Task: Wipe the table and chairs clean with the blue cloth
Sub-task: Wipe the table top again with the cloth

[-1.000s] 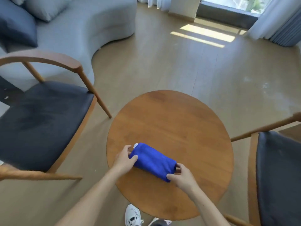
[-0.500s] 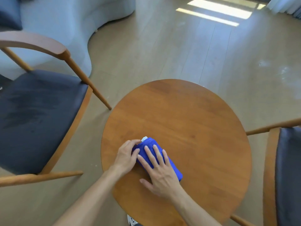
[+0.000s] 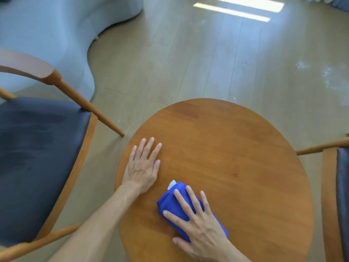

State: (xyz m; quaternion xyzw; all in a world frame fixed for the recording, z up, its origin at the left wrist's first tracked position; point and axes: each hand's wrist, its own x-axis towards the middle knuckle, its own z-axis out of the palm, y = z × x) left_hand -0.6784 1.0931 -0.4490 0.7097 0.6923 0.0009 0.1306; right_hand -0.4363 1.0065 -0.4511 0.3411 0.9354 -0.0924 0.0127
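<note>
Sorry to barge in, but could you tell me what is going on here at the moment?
A person is wiping a round wooden table with a folded blue cloth. The right hand presses flat on the cloth near the table's near edge, while the left hand rests flat on the bare wood beside it. A dark-cushioned wooden chair stands at either side.

The blue cloth lies folded into a thick pad on the near left part of the round wooden table, a small white tag sticking out at its far corner. The table top is warm brown and smooth. One chair with a dark seat and wooden frame stands to the left, another chair at the right edge, only partly in view
</note>
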